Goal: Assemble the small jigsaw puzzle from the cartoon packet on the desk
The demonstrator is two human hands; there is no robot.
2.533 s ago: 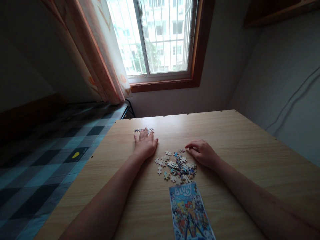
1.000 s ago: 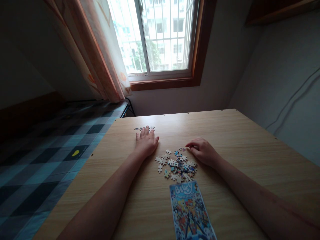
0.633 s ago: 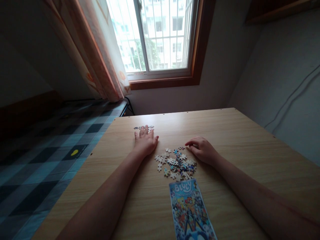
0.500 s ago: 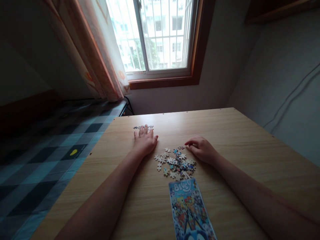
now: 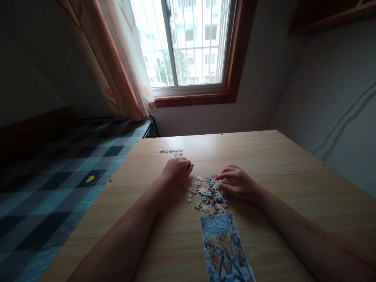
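A heap of loose jigsaw pieces [image 5: 212,196] lies on the wooden table, some grey-backed and some printed in blue and other colours. At its upper left edge, my left hand [image 5: 176,172] rests with curled fingers; whatever is inside them, if anything, is hidden. Just right of the heap is my right hand [image 5: 236,182], thumb and fingers apart, the tips close to the outer pieces and no piece visible between them. Farther back, beyond my left hand, a short strip of joined jigsaw pieces [image 5: 171,151] lies flat.
Nearest me on the table [image 5: 282,164] is a colourful printed picture [image 5: 225,246] marked "Bluey", just below the heap. A bed with a checked cover [image 5: 96,156] stands along the left. Behind the table are a barred window [image 5: 196,47] and a curtain [image 5: 117,66].
My left hand has drawn back from the joined strip toward the heap, its spread fingers now curled. My right hand has opened its thumb and fingers beside the pieces. The view has shifted slightly.
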